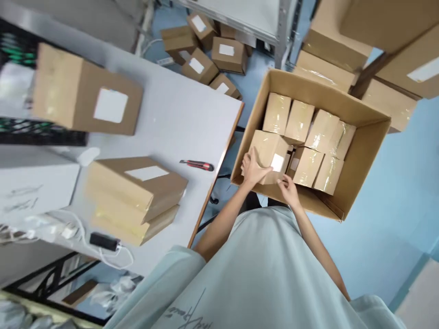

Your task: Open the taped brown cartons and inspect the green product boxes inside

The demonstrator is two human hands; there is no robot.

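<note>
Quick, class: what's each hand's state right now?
Left hand: holding a small labelled box, fingers spread.
Right hand: fingertips at that box's edge; grip cannot be told.

Left hand [254, 171] holding labelled box [269, 145] inside large carton [367, 151]; right hand [290, 190] at its corner. Red knife [199, 165] on worktop [164, 123].

Open carton [366, 157]: overhead access clear. Packed boxes [310, 169] obstruct interior; gap visible along near rim [318, 212].

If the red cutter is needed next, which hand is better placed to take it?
Probably the left hand: though touching a labelled box, it is nearer the red cutter; the right hand is farther.
</note>
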